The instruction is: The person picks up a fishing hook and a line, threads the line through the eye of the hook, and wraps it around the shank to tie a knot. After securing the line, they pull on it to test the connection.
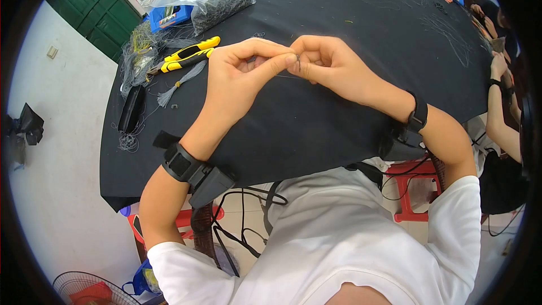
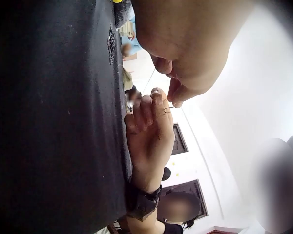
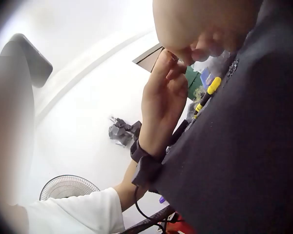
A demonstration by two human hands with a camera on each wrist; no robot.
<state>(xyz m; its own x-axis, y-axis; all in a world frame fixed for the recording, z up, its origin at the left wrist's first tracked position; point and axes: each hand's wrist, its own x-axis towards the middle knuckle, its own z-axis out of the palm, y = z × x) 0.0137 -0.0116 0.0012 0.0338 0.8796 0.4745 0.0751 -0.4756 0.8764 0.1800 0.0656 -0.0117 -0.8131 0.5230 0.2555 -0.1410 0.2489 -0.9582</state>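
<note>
Black cloth covers the table (image 1: 350, 130), and we've got two hands meeting fingertip to fingertip above it. The left hand (image 1: 240, 70) pinches a small metal hook (image 2: 170, 107) between thumb and index finger, and the right hand (image 1: 333, 65) has its thumb and index closed on it from the other side. So yeah, the hook sits right where the hands come together. Some thin line (image 2: 149, 79) shows beside them, but we can't tell which finger has it.

Going round the clock from the hands in the head view: yellow-and-black pliers (image 1: 186, 56) lie at 9 o'clock, with a tied bundle of clear strands (image 1: 179, 85) just below that. A black case (image 1: 132, 108) is between 8 and 9, and a line tangle (image 1: 129, 142) is at 8. We spot a clear plastic bag (image 1: 197, 0) of dark bits at 10. Another person's hand (image 1: 498, 65) is over at 3.
</note>
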